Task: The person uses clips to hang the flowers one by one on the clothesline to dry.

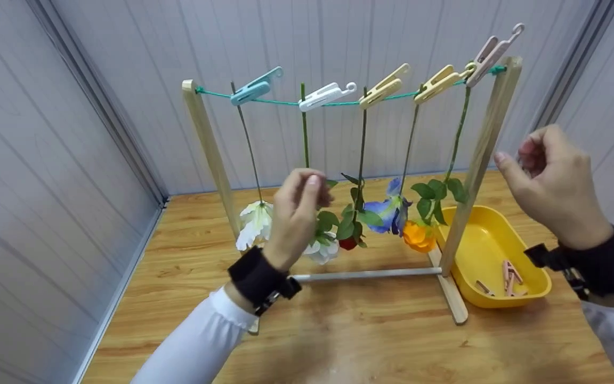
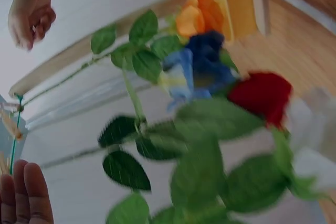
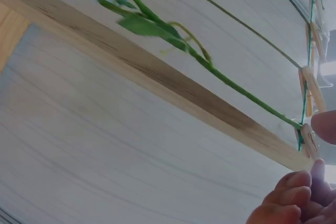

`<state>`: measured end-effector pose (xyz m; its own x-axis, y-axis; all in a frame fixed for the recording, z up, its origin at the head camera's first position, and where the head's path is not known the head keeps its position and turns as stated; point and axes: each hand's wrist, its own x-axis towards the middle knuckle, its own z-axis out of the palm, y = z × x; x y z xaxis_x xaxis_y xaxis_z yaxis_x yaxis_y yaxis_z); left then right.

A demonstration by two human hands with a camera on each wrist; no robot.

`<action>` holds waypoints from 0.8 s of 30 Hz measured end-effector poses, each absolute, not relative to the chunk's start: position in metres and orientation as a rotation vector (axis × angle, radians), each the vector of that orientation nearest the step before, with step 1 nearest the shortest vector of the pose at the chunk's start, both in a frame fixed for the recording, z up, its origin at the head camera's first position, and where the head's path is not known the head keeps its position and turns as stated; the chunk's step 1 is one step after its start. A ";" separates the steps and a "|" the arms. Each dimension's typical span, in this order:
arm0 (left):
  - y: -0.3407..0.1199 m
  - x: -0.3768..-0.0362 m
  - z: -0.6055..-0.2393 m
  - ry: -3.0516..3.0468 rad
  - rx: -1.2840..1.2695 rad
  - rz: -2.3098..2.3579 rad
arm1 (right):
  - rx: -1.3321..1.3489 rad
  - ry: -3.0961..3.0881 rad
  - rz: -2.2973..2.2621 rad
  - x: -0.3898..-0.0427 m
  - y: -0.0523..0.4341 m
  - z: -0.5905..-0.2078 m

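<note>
A wooden rack carries a green string with several clips; each holds an artificial flower hanging head down. My left hand is raised in front of the stem under the white clip, above a white flower. In the left wrist view its fingers lie fairly straight with nothing between them, beside red, blue and orange blooms. My right hand hovers right of the rack's right post, below the pink clip, fingers loosely curled and holding nothing.
A yellow tray with a few spare clothespins sits on the wooden table right of the rack's foot. Grey panel walls close in behind and at the left. A metal crossbar joins the rack's feet.
</note>
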<state>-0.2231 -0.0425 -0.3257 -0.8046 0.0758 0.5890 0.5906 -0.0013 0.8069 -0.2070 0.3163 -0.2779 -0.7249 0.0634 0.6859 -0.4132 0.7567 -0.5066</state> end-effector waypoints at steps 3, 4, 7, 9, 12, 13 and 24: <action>-0.063 -0.221 -0.332 -1.865 -0.587 -1.806 | 0.271 -2.216 0.895 -0.206 0.320 -0.294; -0.070 -0.220 -0.334 -1.851 -0.546 -1.789 | 0.269 -2.217 0.909 -0.206 0.321 -0.300; -0.089 -0.217 -0.340 -1.824 -0.398 -1.727 | 0.251 -2.232 0.919 -0.205 0.323 -0.317; -0.103 -0.217 -0.343 -1.798 -0.303 -1.687 | 0.241 -2.244 0.923 -0.205 0.323 -0.328; -0.123 -0.219 -0.351 -1.760 -0.198 -1.641 | 0.229 -2.258 0.942 -0.204 0.323 -0.346; -0.129 -0.220 -0.355 -1.754 -0.173 -1.624 | 0.226 -2.263 0.951 -0.205 0.323 -0.352; -0.170 -0.226 -0.422 -2.038 -0.029 -1.527 | 0.173 -2.353 0.925 -0.209 0.311 -0.407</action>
<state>-0.2256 -0.1701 -0.4223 -0.8278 -0.3193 0.4614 0.3531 0.3426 0.8706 -0.2091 0.3115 -0.4066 -0.8128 0.0931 0.5751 -0.3234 0.7490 -0.5783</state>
